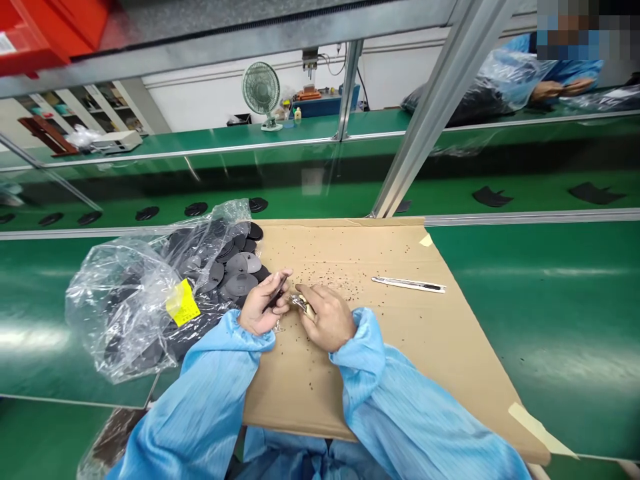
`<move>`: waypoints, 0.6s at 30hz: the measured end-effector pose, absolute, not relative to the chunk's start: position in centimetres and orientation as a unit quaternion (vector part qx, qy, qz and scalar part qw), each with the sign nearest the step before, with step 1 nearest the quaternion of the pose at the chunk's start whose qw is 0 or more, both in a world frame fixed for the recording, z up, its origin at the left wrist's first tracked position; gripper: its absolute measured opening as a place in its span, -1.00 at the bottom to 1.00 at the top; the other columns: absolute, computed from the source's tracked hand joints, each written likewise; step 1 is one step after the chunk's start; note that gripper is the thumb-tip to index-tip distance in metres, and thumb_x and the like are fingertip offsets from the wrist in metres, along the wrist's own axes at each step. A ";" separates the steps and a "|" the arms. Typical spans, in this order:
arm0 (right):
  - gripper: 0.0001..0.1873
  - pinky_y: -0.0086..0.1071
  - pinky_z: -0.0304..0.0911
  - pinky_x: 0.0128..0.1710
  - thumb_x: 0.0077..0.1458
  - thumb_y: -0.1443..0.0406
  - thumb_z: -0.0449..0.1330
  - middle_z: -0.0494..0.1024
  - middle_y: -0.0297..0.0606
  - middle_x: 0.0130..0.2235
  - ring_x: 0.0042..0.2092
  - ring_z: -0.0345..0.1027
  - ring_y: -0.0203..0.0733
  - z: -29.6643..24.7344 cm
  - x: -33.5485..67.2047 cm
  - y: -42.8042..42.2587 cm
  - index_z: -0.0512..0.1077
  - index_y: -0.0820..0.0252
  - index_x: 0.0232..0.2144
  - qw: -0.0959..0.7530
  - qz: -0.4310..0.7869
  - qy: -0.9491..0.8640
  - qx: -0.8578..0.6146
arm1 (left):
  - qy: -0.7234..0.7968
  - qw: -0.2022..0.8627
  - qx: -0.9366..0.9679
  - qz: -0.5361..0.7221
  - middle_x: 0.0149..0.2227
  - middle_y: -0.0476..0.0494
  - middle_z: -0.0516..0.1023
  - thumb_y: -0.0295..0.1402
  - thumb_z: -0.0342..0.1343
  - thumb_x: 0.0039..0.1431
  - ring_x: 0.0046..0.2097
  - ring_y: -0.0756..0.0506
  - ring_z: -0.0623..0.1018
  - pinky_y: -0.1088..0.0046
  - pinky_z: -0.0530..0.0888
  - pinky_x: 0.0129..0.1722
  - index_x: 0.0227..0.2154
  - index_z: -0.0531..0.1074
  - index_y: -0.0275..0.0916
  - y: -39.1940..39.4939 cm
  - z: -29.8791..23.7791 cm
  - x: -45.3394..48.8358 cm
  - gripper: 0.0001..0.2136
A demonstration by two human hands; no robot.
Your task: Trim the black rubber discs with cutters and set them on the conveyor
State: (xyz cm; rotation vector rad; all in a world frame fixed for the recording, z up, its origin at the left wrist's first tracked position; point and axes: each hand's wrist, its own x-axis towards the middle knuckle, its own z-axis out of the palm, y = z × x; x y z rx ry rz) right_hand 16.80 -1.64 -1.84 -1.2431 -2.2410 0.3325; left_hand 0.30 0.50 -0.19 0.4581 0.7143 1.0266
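Note:
My left hand (pixel 260 310) is closed on a thin black plastic disc (pixel 278 292), which is tilted nearly edge-on to me. Close beside it, my right hand (pixel 329 319) grips what look like small nippers (pixel 303 304) with a shiny metal head and cream handles. The metal head points toward the disc; whether they touch I cannot tell. Both hands are above a brown cardboard sheet (pixel 420 353) sprinkled with tiny dark bits. Left of my hands, a clear plastic bag (pixel 120 280) spills many black discs (pixel 240 285) by its open end.
A slim cutter knife (pixel 409 285) lies on the cardboard to the right. Behind a metal rail, more black parts (pixel 493 197) lie in a row on a green surface. A slanted metal post (pixel 425 127) rises beyond the cardboard. Farther back are a fan (pixel 261 90) and another person's hands (pixel 563 89).

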 end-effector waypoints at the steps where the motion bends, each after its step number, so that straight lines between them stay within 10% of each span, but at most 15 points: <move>1: -0.53 -0.24 0.22 -0.10 0.00 0.36 0.06 0.45 -0.10 -0.21 -0.17 0.29 -0.06 -1.8 16.7 -1.7 0.31 0.28 0.02 0.269 0.122 -0.836 -0.462 | 0.332 0.790 0.218 0.468 -0.48 0.02 0.26 -0.35 0.20 0.02 -0.63 0.16 0.19 0.70 0.07 -0.73 -0.22 0.40 -0.30 0.5 -0.2 0.3 -0.75; 18: -0.59 -0.34 0.21 -0.28 -0.03 0.37 0.07 0.51 -0.19 -0.25 -0.23 0.38 -0.08 -0.4 16.4 -2.3 0.34 0.11 -0.07 0.136 0.153 -0.843 -0.497 | 0.391 0.732 0.289 0.477 -0.60 0.05 0.23 -0.24 0.24 -0.04 -0.66 0.13 0.21 0.66 0.11 -0.74 -0.26 0.43 -0.33 0.4 -0.9 0.8 -0.69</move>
